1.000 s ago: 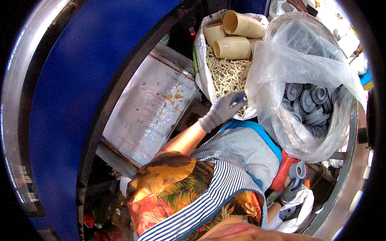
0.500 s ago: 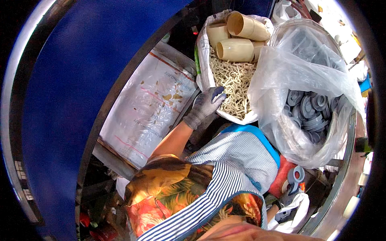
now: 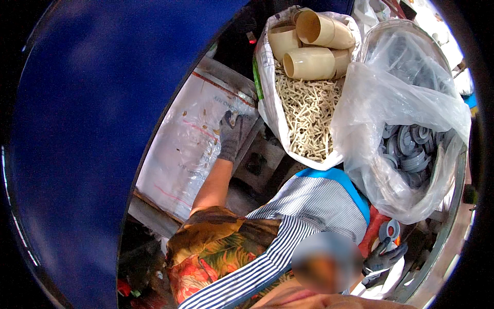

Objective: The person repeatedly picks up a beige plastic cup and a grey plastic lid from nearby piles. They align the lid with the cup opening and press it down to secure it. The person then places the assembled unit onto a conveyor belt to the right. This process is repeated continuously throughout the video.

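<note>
My left hand (image 3: 231, 135), in a grey glove with darker fingertips, is over a plastic-wrapped board (image 3: 172, 141) on the left. Its fingers are bent together near small brown flakes; whether they pinch one is hard to see. At the lower right my right hand (image 3: 387, 257), also gloved, has thumb and fingers apart just below a grey ring-shaped plastic part (image 3: 389, 230). The thumb tip is close to the ring. A white sack (image 3: 267, 105) ahead holds short beige sticks (image 3: 307, 116) and several cream plastic cups (image 3: 310, 64).
Right of the sack, a clear plastic bag (image 3: 360, 134) holds many grey round plastic parts (image 3: 411, 147). A large blue panel (image 3: 92, 129) fills the left side. A red thing (image 3: 371, 232) lies beside my striped apron (image 3: 309, 198). A curved metal edge (image 3: 453, 221) borders the right.
My left hand has moved left, from the near edge of the stick-filled sack to the wrapped board. My right hand has come up closer to the grey ring, its fingers showing more clearly.
</note>
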A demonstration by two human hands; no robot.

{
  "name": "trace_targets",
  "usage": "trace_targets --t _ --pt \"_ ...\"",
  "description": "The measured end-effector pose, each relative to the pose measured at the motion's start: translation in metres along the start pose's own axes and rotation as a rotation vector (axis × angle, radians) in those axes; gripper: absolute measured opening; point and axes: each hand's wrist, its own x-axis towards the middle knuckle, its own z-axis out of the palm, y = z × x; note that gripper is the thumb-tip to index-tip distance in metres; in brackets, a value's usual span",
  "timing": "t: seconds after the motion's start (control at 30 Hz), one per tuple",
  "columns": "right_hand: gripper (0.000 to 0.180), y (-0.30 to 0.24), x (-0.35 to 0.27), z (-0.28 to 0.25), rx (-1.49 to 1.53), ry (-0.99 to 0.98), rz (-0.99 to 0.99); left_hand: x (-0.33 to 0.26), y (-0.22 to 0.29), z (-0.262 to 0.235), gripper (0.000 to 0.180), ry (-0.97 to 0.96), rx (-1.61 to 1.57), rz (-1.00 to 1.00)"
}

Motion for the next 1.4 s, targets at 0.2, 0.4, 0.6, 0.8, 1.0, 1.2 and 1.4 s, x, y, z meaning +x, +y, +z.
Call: trace_targets --t 0.2,0.4,0.6,0.8,1.0,1.2,1.4 --pt "0.054 -0.081 0.021 0.009 0.238 0.057 -0.186 0.001 -0.016 -0.045 0.087 0.443 0.649 0.254" --pt "0.05 -0.095 0.007 0.02 0.245 -0.007 -0.11 0.04 0.001 -0.043 0.107 0.495 0.78 0.193" --pt "0.052 -0.088 0.004 0.013 0.278 -0.015 -0.093 0.072 -0.067 -0.049 0.116 0.175 0.711 -0.401" --pt "0.052 -0.09 -0.008 -0.005 0.311 -0.086 -0.123 0.064 -0.054 -0.057 0.114 0.099 0.533 0.139" --pt "0.062 -0.146 0.053 -0.039 0.794 -0.409 -0.103 -0.055 0.172 -0.014 0.11 -0.202 0.167 1.12" --pt "0.122 -0.209 0.093 -0.033 1.229 -0.411 -0.293 -0.164 0.198 0.059 0.097 -0.805 -0.192 0.974" --pt "0.116 -0.157 0.07 -0.021 1.454 -0.656 -0.088 -0.179 0.202 0.094 0.056 -1.017 -0.083 1.467"
